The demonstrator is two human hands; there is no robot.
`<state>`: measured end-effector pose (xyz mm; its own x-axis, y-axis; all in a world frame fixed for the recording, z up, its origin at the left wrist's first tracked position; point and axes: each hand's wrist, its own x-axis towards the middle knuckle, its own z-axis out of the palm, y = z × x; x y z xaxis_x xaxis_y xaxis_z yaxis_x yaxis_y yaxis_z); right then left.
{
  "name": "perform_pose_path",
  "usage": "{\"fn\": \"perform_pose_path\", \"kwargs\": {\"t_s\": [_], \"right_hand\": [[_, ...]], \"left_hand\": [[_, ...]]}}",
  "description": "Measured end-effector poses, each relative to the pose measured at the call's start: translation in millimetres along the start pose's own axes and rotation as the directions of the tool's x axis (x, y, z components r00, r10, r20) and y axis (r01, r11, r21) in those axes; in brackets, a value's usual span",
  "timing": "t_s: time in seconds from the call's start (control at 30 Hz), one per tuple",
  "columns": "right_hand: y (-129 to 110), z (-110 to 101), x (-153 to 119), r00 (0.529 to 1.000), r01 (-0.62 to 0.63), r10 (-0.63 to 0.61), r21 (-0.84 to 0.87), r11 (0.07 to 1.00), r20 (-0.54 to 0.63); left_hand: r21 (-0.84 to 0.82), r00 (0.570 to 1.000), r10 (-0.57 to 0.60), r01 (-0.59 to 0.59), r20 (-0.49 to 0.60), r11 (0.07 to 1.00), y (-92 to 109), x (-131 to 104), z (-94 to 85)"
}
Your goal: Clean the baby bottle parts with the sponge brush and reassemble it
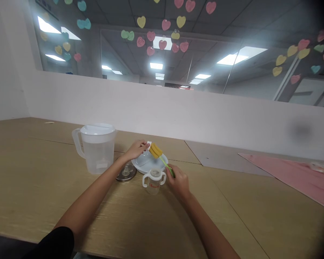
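My right hand is closed round the green handle of a brush with a yellow sponge head. My left hand pinches a small white piece at the tip of the sponge head. Below the brush is a white bowl. A clear baby bottle with two white handles and no lid stands upright in front of the bowl. Left of it, a clear nipple-like part rests on a round metal dish, partly behind my left forearm.
A large translucent pitcher with a white lid stands to the left of my left hand. A pink cloth lies on the table at the right. Behind the table runs a white wall below a window.
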<state>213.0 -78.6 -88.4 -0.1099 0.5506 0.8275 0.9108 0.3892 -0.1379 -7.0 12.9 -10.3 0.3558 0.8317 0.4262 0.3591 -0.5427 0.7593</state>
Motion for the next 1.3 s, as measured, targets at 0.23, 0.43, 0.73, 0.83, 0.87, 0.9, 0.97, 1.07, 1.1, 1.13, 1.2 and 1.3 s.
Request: {"fn": "perform_pose_path", "kwargs": {"t_s": [0.23, 0.43, 0.73, 0.83, 0.87, 0.9, 0.97, 1.07, 1.1, 1.13, 1.2, 1.3], "right_hand": [[-3.1, -2.5, -0.5, 0.997, 0.051, -0.048, 0.059, 0.997, -0.062], [3.3, -0.6, -3.5, 0.998, 0.062, -0.062, 0.011, 0.998, -0.02], [3.5, -0.3, 2.6, 0.985, -0.048, 0.078, -0.189, 0.981, 0.152], [0.8, -4.8, 5.7, 0.976, -0.177, 0.197, -0.188, 0.966, 0.094], [-0.2, -5.9, 6.2, 0.977, -0.184, 0.2, -0.171, 0.968, 0.078], [-1.2, -6.5, 6.5, 0.981, -0.165, 0.178, -0.15, 0.975, 0.077], [-3.4, -5.9, 6.4, 0.988, -0.078, 0.093, -0.121, 0.99, 0.124], [-5.1, -2.8, 6.0, 0.971, -0.031, 0.072, -0.179, 0.983, 0.228], [-4.7, -2.0, 6.1, 0.964, -0.055, 0.108, -0.216, 0.975, 0.243], [-3.7, -1.7, 6.2, 0.958, -0.085, 0.147, -0.248, 0.965, 0.246], [-0.5, -2.1, 6.6, 0.95, -0.133, 0.203, -0.283, 0.95, 0.236], [4.0, -3.3, 6.7, 0.949, -0.168, 0.237, -0.301, 0.939, 0.209]], "left_hand": [[-0.374, 0.989, -0.133, 0.147, 0.062, 0.916, 6.3, -1.7, 5.8], [-0.333, 0.983, -0.053, 0.109, 0.174, 0.937, 18.8, -9.9, 11.9], [0.268, 0.978, 0.078, -0.024, -0.193, 0.963, 16.1, -4.6, 9.8], [0.402, 0.967, 0.167, -0.078, -0.19, 0.912, 15.3, -5.8, 7.6], [0.423, 0.968, 0.181, -0.093, -0.173, 0.902, 15.4, -6.2, 7.3], [0.43, 0.969, 0.188, -0.103, -0.16, 0.897, 15.6, -6.4, 7.2], [0.418, 0.972, 0.195, -0.125, -0.13, 0.9, 16.1, -6.2, 7.5], [0.381, 0.983, 0.164, -0.12, -0.086, 0.917, 15.7, -4.8, 7.0], [0.374, 0.988, 0.141, -0.105, -0.07, 0.922, 14.9, -4.3, 5.8], [0.373, 0.992, 0.115, -0.086, -0.054, 0.924, 13.6, -3.9, 3.8], [0.399, 0.998, 0.059, -0.048, -0.016, 0.916, 9.6, -3.2, -3.0], [0.542, 0.994, -0.062, 0.005, 0.086, 0.84, 1.5, -2.8, -18.9]]}}
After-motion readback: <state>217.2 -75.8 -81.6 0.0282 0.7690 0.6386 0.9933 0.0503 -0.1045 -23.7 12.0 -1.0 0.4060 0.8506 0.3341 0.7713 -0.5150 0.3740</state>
